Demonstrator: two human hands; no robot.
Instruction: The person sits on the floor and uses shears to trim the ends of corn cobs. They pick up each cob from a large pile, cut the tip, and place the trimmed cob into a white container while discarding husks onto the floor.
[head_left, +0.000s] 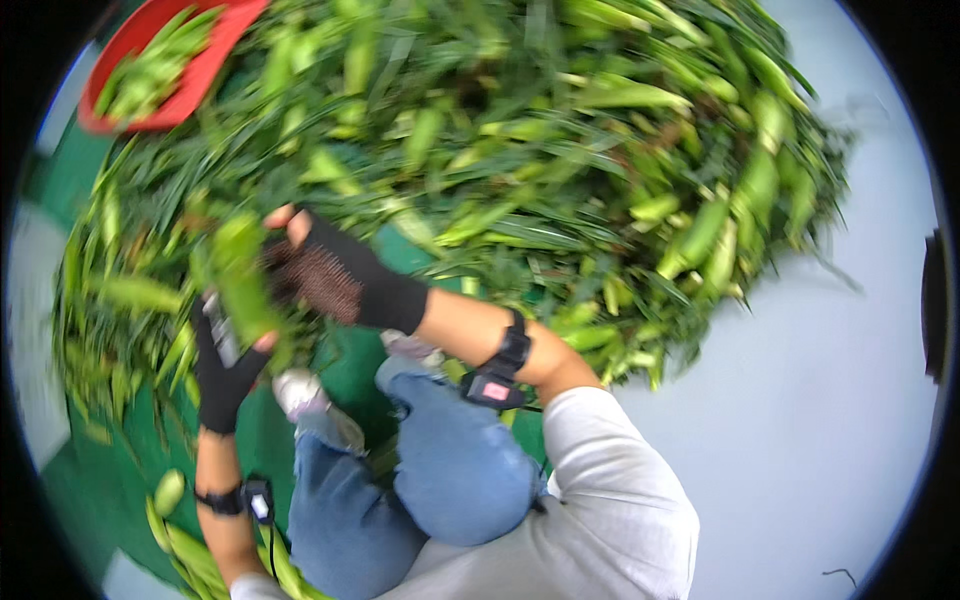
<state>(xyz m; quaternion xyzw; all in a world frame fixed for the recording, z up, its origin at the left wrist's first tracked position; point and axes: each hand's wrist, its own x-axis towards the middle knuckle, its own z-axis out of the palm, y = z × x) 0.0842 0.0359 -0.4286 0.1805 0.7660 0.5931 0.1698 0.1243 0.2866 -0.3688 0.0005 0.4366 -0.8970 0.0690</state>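
Note:
A green corn ear in its husk (244, 281) stands roughly upright in front of me, blurred by motion. My left hand (229, 367), in a black fingerless glove, grips its lower part, with the thumb on the near side. My right hand (330, 270) wears a similar glove with a dotted palm. It is right beside the ear's upper part, thumb and a fingertip raised; its other fingers are blurred, and whether they grip anything cannot be made out. Loose leaves (300, 337) hang or lie below the two hands.
A wide heap of corn ears and leaves (525, 165) spreads ahead over a green floor covering (345, 390). A red plastic container (225, 60) holding husked-looking green ears stands at the far left. More ears (191, 551) lie by my left forearm. Pale floor (787, 435) extends to the right.

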